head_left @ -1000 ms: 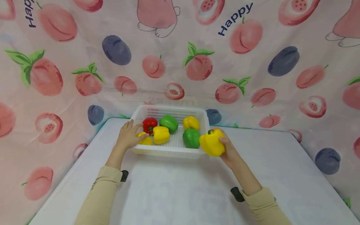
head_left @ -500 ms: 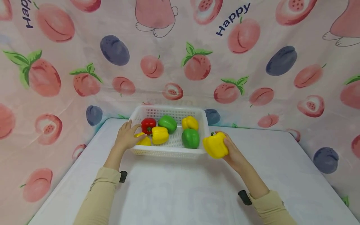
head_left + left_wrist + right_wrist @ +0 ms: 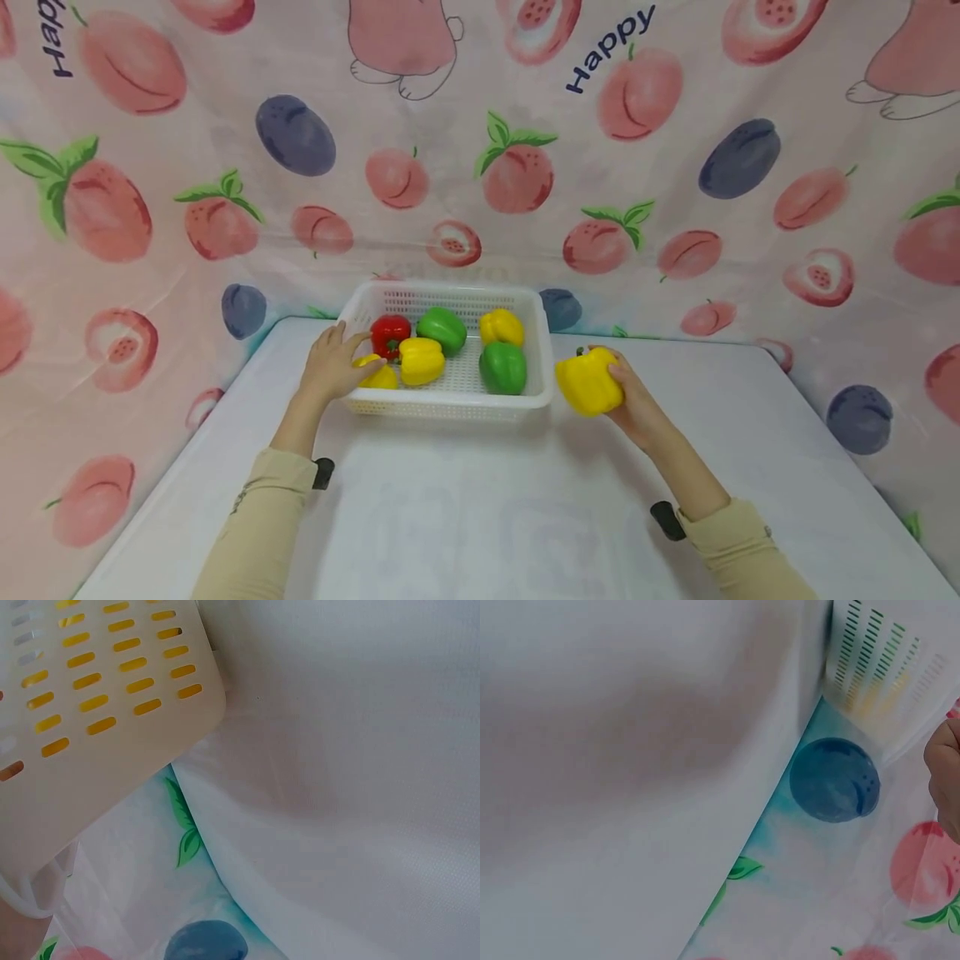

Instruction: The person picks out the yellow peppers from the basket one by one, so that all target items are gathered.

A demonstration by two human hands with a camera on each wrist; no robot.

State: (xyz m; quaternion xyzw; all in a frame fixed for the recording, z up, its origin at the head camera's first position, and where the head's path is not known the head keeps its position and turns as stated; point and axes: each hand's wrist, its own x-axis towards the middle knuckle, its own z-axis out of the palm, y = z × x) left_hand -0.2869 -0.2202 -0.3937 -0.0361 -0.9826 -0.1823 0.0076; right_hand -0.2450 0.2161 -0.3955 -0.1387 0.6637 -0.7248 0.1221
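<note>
In the head view a yellow bell pepper [image 3: 587, 385] hangs above the table just right of a white perforated basket [image 3: 450, 400]. My right hand [image 3: 632, 404] grips it from its right side, stem up. My left hand [image 3: 327, 367] rests over the basket's left rim, fingers spread and thumb reaching over a yellow bell pepper [image 3: 381, 377] inside. Also in the basket lie a red bell pepper [image 3: 390, 335], green bell peppers [image 3: 502, 368] and more yellow ones [image 3: 422, 361]. The right wrist view shows only part of the right hand [image 3: 945, 776], without the pepper.
The basket stands near the back of a white table [image 3: 465, 508]. Behind and beside the table hangs a pink fruit-print cloth [image 3: 450, 192]. In the left wrist view the basket's slotted wall [image 3: 112, 757] shows yellow through its slots.
My right hand has carried the yellow bell pepper rightward, from the basket's front right corner to just beyond it. The left hand stays at the left rim. The head view has shifted slightly.
</note>
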